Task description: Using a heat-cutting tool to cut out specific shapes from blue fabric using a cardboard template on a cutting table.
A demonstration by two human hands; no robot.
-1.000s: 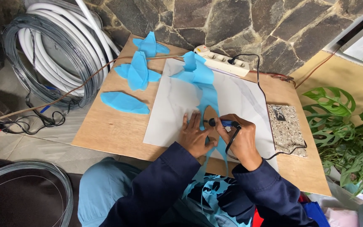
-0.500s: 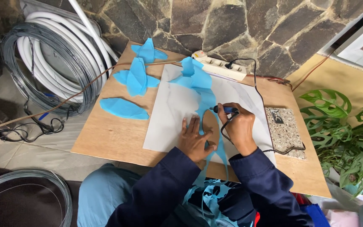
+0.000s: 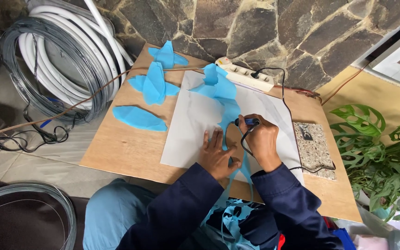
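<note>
Head view: left hand (image 3: 217, 156) flat on blue fabric (image 3: 224, 99), right hand (image 3: 261, 141) gripping corded tool (image 3: 246, 122).

One small dark rectangular label (image 3: 306, 132) on a speckled stone tile (image 3: 315, 150), just right of the right hand (image 3: 262, 141). No packages, signs, screens.

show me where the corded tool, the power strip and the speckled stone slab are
corded tool (image 3: 247, 122), head view, on its blue barrel above the right hand's fingers
power strip (image 3: 246, 75), head view, on the middle of its white top
speckled stone slab (image 3: 315, 148), head view, on its bare centre
</note>
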